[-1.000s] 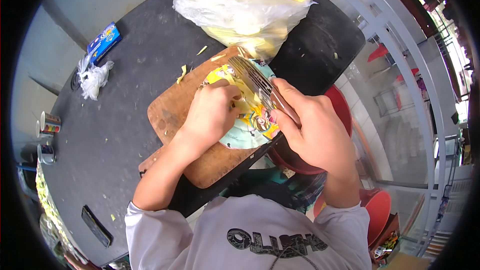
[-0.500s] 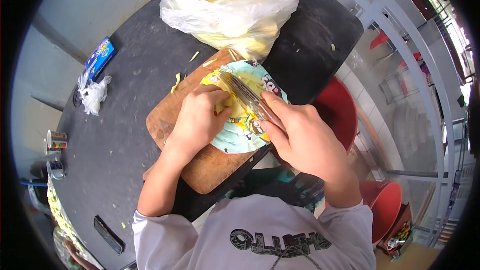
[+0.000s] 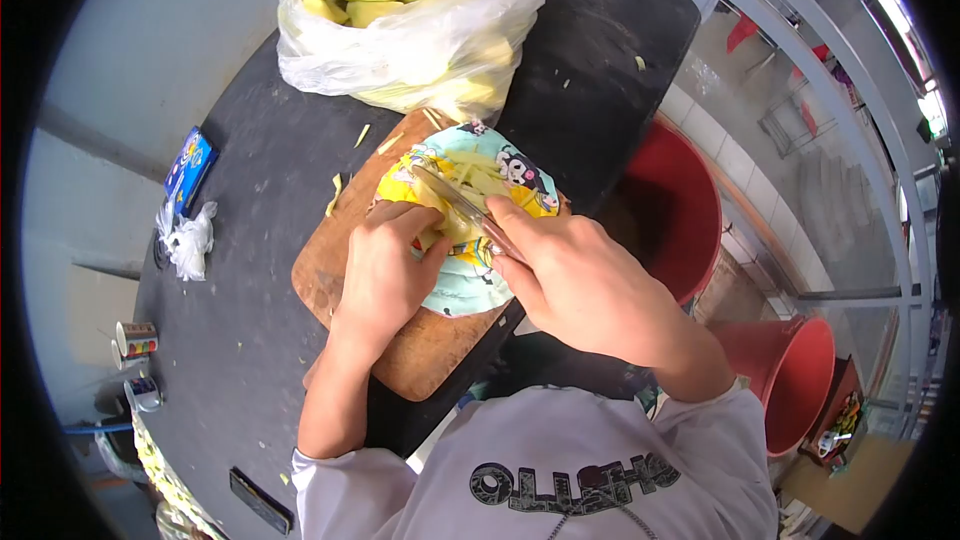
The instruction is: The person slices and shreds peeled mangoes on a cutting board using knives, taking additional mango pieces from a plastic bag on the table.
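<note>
My right hand [image 3: 590, 275] is closed round the brown handle of a knife [image 3: 462, 205], its blade pointing up and left over the plate. With curled fingers, my left hand [image 3: 385, 265] holds a pale yellow-green piece of peeled mango [image 3: 428, 202] against the blade's left side; the fingers partly hide it. Thin cut strips [image 3: 475, 172] lie beside the blade. Under both hands is a light-blue and yellow cartoon-printed plate [image 3: 470, 292], resting on a wooden cutting board [image 3: 425, 355].
A white plastic bag [image 3: 400, 65] full of peeled pieces stands beyond the board on the black table [image 3: 240, 340]. To the left are a blue packet [image 3: 190, 170], a crumpled bag [image 3: 190, 240] and cups [image 3: 137, 338]. A phone [image 3: 261, 502] lies near. Red buckets [image 3: 790, 380] stand right.
The knife's blade has turned more edge-on and dropped lower beside the mango piece, uncovering the strips. My hands keep their holds. The whole view has shifted slightly.
</note>
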Available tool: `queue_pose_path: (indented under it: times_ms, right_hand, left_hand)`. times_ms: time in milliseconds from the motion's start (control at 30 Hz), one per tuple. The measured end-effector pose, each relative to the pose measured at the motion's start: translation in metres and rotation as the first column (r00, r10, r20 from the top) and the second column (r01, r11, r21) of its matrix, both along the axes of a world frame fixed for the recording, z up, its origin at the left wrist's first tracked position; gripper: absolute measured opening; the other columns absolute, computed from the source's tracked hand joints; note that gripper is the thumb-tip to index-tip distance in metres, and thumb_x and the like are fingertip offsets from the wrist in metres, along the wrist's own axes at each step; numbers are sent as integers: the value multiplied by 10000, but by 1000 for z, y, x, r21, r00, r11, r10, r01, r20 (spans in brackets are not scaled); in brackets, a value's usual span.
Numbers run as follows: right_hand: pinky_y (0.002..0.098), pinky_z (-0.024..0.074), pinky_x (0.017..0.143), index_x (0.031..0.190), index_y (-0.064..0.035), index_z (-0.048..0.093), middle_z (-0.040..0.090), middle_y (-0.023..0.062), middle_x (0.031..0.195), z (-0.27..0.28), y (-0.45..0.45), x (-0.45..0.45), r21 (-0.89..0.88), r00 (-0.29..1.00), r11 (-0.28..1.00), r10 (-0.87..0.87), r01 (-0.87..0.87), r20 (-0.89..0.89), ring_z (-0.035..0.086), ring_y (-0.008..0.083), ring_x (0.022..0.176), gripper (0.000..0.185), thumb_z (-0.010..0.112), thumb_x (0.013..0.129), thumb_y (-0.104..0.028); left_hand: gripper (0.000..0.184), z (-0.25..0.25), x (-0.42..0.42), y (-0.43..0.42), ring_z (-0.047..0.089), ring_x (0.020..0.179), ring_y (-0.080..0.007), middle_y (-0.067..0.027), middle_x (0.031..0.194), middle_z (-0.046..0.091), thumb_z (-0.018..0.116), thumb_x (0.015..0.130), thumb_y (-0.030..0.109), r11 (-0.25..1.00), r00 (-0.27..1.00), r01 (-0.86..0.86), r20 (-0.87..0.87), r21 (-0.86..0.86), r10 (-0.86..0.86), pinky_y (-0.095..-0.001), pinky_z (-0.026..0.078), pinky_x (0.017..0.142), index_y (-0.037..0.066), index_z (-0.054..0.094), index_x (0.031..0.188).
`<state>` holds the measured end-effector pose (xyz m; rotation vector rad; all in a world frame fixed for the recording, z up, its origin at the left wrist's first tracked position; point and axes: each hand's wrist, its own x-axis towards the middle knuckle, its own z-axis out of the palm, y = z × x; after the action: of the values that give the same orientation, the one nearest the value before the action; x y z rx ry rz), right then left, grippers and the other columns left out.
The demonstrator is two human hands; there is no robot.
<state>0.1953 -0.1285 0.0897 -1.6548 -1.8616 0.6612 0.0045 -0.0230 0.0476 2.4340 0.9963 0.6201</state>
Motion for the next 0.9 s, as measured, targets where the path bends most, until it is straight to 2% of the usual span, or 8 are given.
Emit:
queue_pose_path:
  times_ms: [167, 233, 333, 433, 567, 633, 767, 900]
  right_hand:
    - [499, 536, 756, 1277, 115, 522, 667, 292, 905, 6, -4, 1, -124, 997, 992, 20, -30, -81, 674, 441, 841, 411, 616, 937, -96]
    - [498, 543, 754, 1276, 139, 510, 667, 289, 927, 0, -6, 1, -18, 998, 998, 62, -62, -31, 676, 436, 846, 419, 609, 940, -90]
    - [489, 550, 744, 1278, 164, 495, 671, 286, 953, 0, -8, 3, -34, 997, 997, 75, -75, -4, 680, 427, 840, 436, 607, 941, -89]
    - [483, 554, 718, 1285, 170, 488, 675, 272, 900, 6, -9, 1, -25, 994, 995, 96, -95, 50, 682, 418, 799, 451, 611, 940, -94]
    - [475, 554, 683, 1290, 158, 493, 665, 255, 833, 22, -8, -2, -143, 981, 983, 136, -116, 138, 678, 406, 744, 452, 617, 937, -94]
    - [476, 545, 649, 1296, 145, 494, 653, 240, 784, 21, -7, -1, -96, 981, 988, 132, -118, 144, 670, 404, 706, 454, 624, 935, -97]
    - [478, 537, 638, 1291, 137, 496, 654, 245, 792, 19, -1, 0, -88, 971, 984, 165, -152, 171, 668, 403, 701, 452, 632, 932, -102]
    - [488, 534, 680, 1266, 109, 521, 654, 274, 813, -5, 20, -5, 18, 992, 997, 75, -78, 102, 662, 438, 739, 405, 619, 936, -103]
  left_hand:
    - [206, -2, 3, -6, 720, 791, -302, -156, 893, 718, 774, 736, 22, 1000, 1000, -16, 2, 10, 15, -368, 562, 718, -16, 731, 934]
    - [196, -2, 4, -7, 719, 795, -308, -152, 882, 716, 769, 735, 19, 999, 1000, -30, 7, -14, 30, -369, 562, 719, -16, 731, 925]
    - [178, -4, 5, -7, 692, 805, -337, -154, 895, 707, 755, 749, 22, 998, 1000, -12, 9, -58, 13, -400, 564, 720, 2, 723, 923]
    - [156, -2, 6, -9, 688, 795, -334, -148, 873, 695, 727, 748, 0, 1000, 1000, -3, -21, -4, 3, -407, 563, 712, 6, 718, 904]
    - [143, 2, 11, -13, 675, 772, -334, -143, 834, 670, 694, 751, -10, 998, 998, 8, -70, 60, -4, -423, 555, 695, 1, 709, 893]
    - [140, 1, 11, -13, 671, 765, -336, -143, 822, 662, 687, 755, -7, 998, 997, 8, -71, 59, -4, -428, 552, 691, -2, 707, 894]
    - [75, -5, 9, -10, 659, 745, -342, -144, 794, 641, 683, 764, 2, 997, 999, 30, -38, 77, -27, -439, 541, 676, -14, 668, 836]
    - [63, -9, 8, -7, 648, 739, -354, -145, 770, 621, 684, 762, 4, 998, 998, 50, 25, 47, -51, -448, 532, 664, -14, 629, 788]
